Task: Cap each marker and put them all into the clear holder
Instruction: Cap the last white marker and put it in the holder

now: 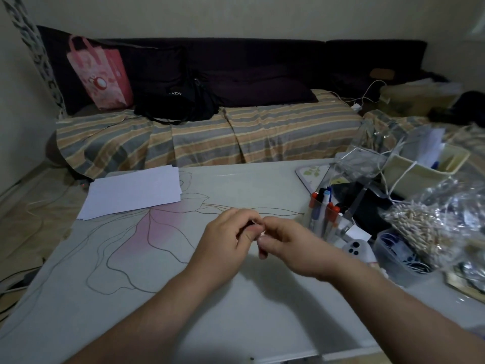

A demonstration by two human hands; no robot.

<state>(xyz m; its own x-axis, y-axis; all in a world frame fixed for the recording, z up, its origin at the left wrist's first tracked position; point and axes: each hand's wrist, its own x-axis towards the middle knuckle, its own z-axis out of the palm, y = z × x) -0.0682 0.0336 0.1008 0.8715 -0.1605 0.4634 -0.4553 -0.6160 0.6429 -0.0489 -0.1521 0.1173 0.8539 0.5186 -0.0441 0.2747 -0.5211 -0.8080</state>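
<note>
Both hands meet over the middle of the table (236, 185), the left hand (228, 241) and right hand (286, 245) curled with fingertips pinched together around something small and mostly hidden, a dark speck and a white bit showing between them; what it is cannot be told. Far left lies a stack of white paper (133, 191). Just right of the hands stands the clear holder (324, 222), upright, holding several capped markers (326, 203) with orange, blue and black tops.
</note>
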